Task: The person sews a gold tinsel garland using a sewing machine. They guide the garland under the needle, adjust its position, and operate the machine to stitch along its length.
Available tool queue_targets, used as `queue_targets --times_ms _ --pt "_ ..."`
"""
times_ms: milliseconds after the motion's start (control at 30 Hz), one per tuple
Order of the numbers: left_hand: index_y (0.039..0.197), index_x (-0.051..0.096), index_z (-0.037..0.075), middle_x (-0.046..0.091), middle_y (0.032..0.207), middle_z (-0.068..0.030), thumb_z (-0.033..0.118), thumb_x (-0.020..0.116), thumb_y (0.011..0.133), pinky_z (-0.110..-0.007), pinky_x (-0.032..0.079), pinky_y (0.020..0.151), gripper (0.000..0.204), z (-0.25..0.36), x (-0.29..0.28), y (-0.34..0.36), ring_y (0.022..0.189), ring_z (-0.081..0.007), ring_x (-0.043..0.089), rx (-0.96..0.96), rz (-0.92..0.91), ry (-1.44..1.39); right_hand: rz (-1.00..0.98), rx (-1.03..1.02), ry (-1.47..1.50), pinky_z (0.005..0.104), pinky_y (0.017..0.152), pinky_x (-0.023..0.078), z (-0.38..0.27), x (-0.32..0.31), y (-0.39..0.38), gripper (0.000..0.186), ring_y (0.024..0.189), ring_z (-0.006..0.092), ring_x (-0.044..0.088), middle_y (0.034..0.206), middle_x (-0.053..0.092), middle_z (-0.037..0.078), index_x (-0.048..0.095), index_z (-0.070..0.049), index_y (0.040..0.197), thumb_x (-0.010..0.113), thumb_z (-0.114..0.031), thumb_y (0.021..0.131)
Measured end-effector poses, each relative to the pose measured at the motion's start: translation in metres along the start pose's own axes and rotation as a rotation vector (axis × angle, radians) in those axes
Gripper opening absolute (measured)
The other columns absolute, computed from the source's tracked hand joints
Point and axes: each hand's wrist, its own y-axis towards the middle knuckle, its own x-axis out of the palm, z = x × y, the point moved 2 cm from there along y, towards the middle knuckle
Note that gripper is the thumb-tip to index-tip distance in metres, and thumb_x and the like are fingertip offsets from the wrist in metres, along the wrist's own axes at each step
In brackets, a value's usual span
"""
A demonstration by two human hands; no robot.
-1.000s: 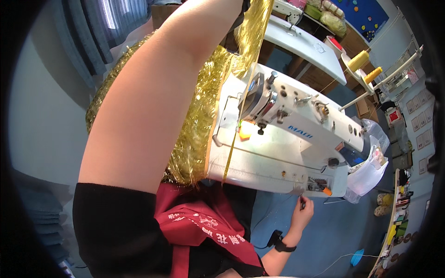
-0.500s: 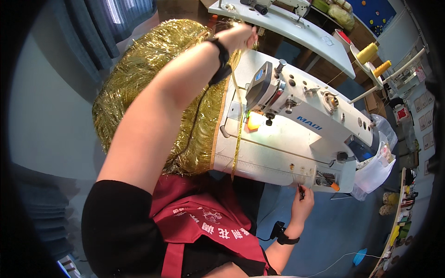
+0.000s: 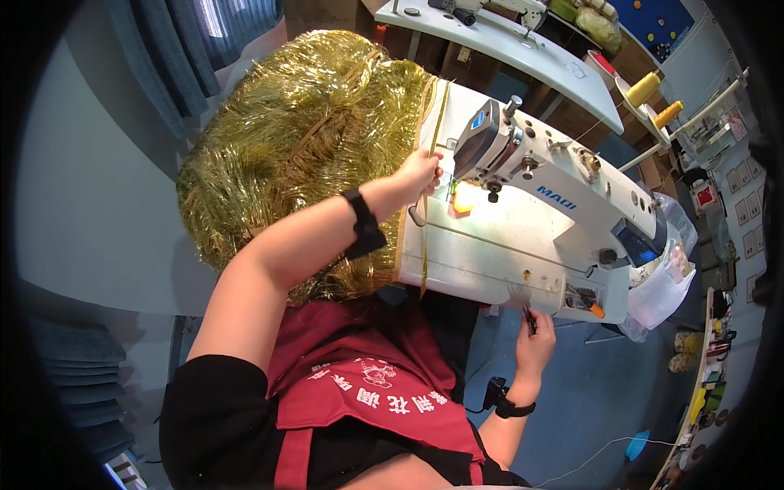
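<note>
My left hand point(image 3: 419, 176) is closed on a narrow gold ribbon point(image 3: 441, 114), at the left end of the sewing machine's bed. The ribbon runs away from me above the hand, and its other end point(image 3: 424, 265) hangs down toward the front edge. To the left lies a big heap of shiny gold tinsel fringe point(image 3: 318, 147), with a flat band along its edge beside the ribbon. Beyond the bed's front edge, my right hand point(image 3: 535, 343) grips a small dark tool point(image 3: 530, 320), perhaps thread snips. The white sewing machine point(image 3: 563, 192) stands right of my left hand, its lamp lighting an orange piece point(image 3: 464, 198) near the needle.
A clear tray point(image 3: 581, 300) with small tools sits at the bed's front right corner. Yellow thread cones point(image 3: 643, 90) stand on a rack behind the machine. Another white sewing table point(image 3: 498, 45) is at the back. A white plastic bag point(image 3: 660, 298) hangs at the right.
My left hand has come from the far end of the fringe back toward me, down to the bed beside the needle area, with the ribbon in it. My right hand has barely moved.
</note>
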Motion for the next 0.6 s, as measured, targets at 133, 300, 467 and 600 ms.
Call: queue_targets --times_ms 133,300,467,600 --pt "0.129 0.054 0.004 0.054 0.081 -0.0004 0.010 0.046 0.101 -0.025 0.036 0.046 0.029 -0.046 -0.003 -0.067 0.059 -0.0098 0.049 0.118 -0.092 -0.117 -0.028 -0.003 0.011 0.0409 0.074 0.053 -0.007 0.005 0.002 0.014 0.086 0.0356 0.066 0.095 0.065 0.013 0.069 -0.003 0.102 0.071 -0.004 0.088" --pt "0.121 0.055 0.002 0.056 0.085 -0.0014 0.006 0.039 0.102 -0.023 0.042 0.049 0.025 -0.111 -0.011 -0.139 0.058 -0.0089 0.049 0.202 -0.257 -0.089 0.175 -0.113 0.194 0.0329 0.066 0.050 -0.005 0.004 0.009 0.032 0.073 0.0229 0.060 0.088 0.062 0.009 0.064 -0.002 0.124 0.069 -0.008 0.093" --pt "0.121 0.057 0.003 0.058 0.083 -0.0009 0.010 0.039 0.107 -0.021 0.044 0.062 0.024 -0.154 -0.011 -0.162 0.064 -0.0076 0.050 0.195 -0.294 -0.022 0.883 -0.030 0.468 0.0219 0.055 0.035 -0.013 -0.082 0.029 0.058 0.063 0.0081 0.040 0.075 0.047 -0.001 0.033 0.001 0.154 0.055 -0.017 0.103" --pt "0.120 0.058 0.003 0.052 0.076 0.0018 0.013 0.038 0.109 -0.022 0.039 0.057 0.025 -0.167 -0.016 -0.168 0.063 -0.0061 0.045 0.238 -0.322 0.041 1.454 -0.262 0.564 0.0234 0.052 0.027 -0.035 -0.186 0.022 0.035 0.056 0.0102 0.034 0.069 0.041 -0.002 0.037 -0.004 0.132 0.050 -0.019 0.103"
